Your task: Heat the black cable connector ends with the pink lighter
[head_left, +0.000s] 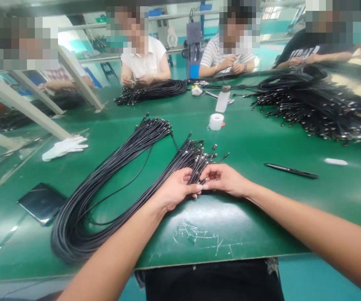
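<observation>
A thick bundle of black cables (pixel 83 209) lies in a U-shape on the green table, both ends pointing away from me. At its right end, my left hand (pixel 180 186) is closed around some of the cables just below their connectors. My right hand (pixel 221 179) meets it there, thumb and forefinger pinched at a cable end. The connector tips (pixel 201 154) fan out beyond my fingers. What exactly sits between the right fingertips is partly hidden. One loose cable (pixel 120 190) runs inside the U.
A black pen (pixel 290 170) and a small white piece (pixel 336 161) lie to the right. Ahead stand a white tape roll (pixel 216 122) and a bottle (pixel 223 99). A white glove (pixel 64 148) and a dark flat case (pixel 42 202) are left. Co-workers sit opposite behind cable piles (pixel 318 100).
</observation>
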A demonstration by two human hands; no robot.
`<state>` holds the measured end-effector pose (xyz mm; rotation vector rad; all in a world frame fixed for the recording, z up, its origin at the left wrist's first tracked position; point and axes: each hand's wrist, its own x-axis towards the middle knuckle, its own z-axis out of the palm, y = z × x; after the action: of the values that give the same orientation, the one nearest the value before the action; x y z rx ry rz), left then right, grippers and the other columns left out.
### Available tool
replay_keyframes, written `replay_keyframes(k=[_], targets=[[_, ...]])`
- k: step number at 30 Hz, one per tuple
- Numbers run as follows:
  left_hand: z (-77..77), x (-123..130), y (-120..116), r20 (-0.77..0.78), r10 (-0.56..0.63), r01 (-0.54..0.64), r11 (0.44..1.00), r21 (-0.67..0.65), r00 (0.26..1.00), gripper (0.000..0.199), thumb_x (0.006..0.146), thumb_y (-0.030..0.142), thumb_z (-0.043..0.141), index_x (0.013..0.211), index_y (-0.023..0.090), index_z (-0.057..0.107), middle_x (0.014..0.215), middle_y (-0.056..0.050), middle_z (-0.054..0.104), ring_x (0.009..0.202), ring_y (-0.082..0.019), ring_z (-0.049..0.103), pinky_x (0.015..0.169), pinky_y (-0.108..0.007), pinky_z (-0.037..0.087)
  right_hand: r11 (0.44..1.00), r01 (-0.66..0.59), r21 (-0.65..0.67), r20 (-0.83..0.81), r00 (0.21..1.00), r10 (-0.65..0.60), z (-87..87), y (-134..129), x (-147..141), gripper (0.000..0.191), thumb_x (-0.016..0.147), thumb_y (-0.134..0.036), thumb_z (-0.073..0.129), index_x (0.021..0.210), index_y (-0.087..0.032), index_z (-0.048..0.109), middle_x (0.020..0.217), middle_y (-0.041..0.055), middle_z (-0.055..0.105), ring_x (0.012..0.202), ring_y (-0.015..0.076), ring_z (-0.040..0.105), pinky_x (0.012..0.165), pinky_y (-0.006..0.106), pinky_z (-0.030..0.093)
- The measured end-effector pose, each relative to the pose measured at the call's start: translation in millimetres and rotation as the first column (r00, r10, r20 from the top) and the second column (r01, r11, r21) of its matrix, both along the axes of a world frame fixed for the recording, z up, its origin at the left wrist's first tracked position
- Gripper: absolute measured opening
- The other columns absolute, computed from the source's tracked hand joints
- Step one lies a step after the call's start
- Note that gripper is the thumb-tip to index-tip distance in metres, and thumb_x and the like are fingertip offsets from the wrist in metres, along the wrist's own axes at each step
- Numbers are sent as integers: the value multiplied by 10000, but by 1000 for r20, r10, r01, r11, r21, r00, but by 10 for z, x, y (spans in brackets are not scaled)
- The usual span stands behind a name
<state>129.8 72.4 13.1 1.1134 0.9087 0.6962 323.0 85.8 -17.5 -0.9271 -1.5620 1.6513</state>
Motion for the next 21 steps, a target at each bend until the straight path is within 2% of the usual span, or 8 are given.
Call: replay_keyframes(k=[5, 8, 13, 21], targets=[[-19, -10, -10, 12, -49, 50, 999, -22, 999, 323, 700, 249, 779, 890, 122, 551, 714, -6, 597, 600, -108, 596, 533, -233, 472, 996, 76, 34, 17, 997, -77, -16, -100, 73, 258, 770, -335, 763, 951, -165, 695, 726, -8, 629, 602, 94, 524, 590, 251, 436], [-20, -9, -7, 11, -73, 74, 997, -26, 997, 331, 719, 284, 772, 902, 125, 547, 683, -2, 593, 562, -105, 592, 506, -226, 463, 999, 46, 21, 25, 999, -46, -11, -119, 119, 269, 783, -335, 756, 987, -168, 700, 735, -1, 637, 604, 101, 534, 589, 257, 450], [-13, -18, 1, 39, -96, 98, 993, -59, 995, 327, 736, 274, 761, 934, 120, 551, 781, -44, 633, 559, -101, 612, 481, -213, 469, 1000, -3, -10, -31, 1000, 3, 20, -103, 165, 283, 774, -306, 765, 1015, -171, 699, 819, 29, 691, 651, 115, 580, 635, 274, 495], [14, -35, 2, 67, -118, 124, 988, -88, 991, 323, 749, 267, 777, 931, 116, 556, 732, -37, 638, 557, -97, 611, 495, -201, 493, 998, -11, -58, -86, 996, 6, 82, -150, 149, 232, 771, -288, 763, 975, -189, 711, 747, 11, 691, 580, 103, 581, 566, 253, 491]])
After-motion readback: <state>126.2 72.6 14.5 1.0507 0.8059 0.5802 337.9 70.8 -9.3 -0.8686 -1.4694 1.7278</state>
